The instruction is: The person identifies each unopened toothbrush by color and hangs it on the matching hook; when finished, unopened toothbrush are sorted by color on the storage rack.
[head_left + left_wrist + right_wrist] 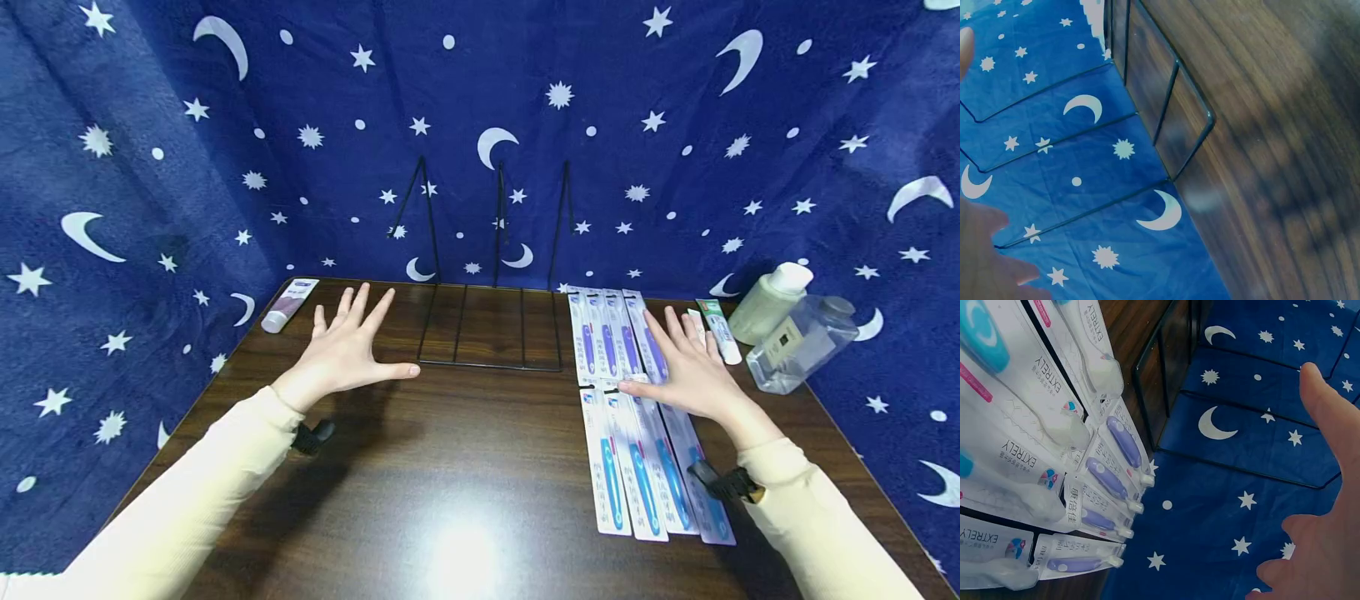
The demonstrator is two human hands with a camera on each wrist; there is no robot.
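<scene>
Neither grip is closed on anything: we see both hands flat, fingers spread and straight. Reading from the left, a toothpaste tube (pixel 288 305) lies at the far left corner of the counter (pixel 450 483), well apart from the left hand (pixel 347 346), which hovers over or rests on bare wood; we cannot tell which. Just right of it stands the black wire rack (pixel 491 321), its uprights rising against the starred blue cloth (pixel 150 167). Right of the rack lie two rows of packaged toothbrushes: the purple-handled packs (pixel 611 337) in the far row, the blue-handled packs (pixel 637 467) nearer us. The right hand (pixel 690 371) is spread over the seam between the rows, apparently touching the outermost packs. Beyond it lie small tubes (pixel 716 329), then a cream-capped bottle (pixel 768 302) and a clear bottle (pixel 802 343) tipped over at the counter's right edge.

We judge the chief risks as follows: the glossy packs, laid edge to edge, could slide or fan out under a flat palm; a sweep to the right could knock the tubes into the bottles; and the light rack could shift if the left hand brushes its front rail.
</scene>
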